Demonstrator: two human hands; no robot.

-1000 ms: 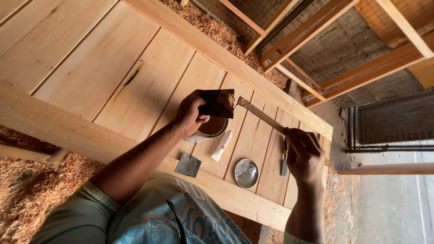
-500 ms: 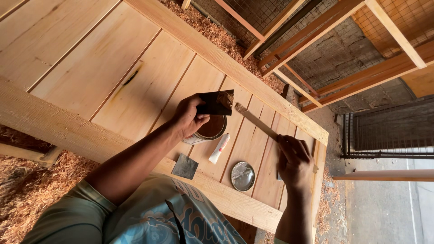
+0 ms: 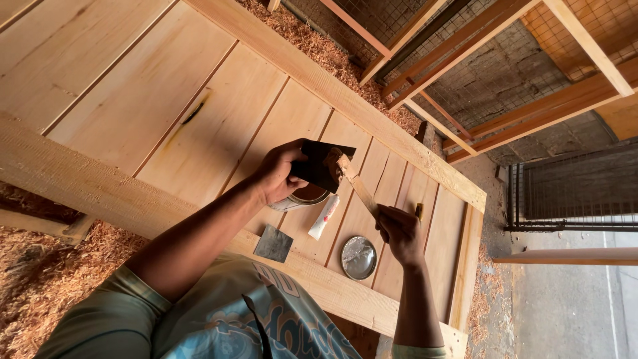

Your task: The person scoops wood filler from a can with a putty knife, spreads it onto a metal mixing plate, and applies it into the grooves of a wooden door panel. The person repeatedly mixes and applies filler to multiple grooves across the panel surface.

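Two bare hands work above a slatted wooden panel (image 3: 166,113) in the head view. Left hand (image 3: 279,174) pinches a dark square scraper plate (image 3: 323,166) by its near edge, thumb on top, fingers curled beneath. Right hand (image 3: 399,229) is closed around the lower end of a thin wooden stick (image 3: 359,188); the stick slants up from it, and its paste-smeared tip touches the plate's face. Directly under the left hand sits an open can (image 3: 306,198), partly hidden by the plate. Just beside the can, between the hands, lies a white tube (image 3: 323,217). Below the right hand lies a round metal lid (image 3: 359,257); below the left wrist, a second grey scraper (image 3: 274,244). Sawdust (image 3: 33,279) covers the floor beyond the panel's edge.
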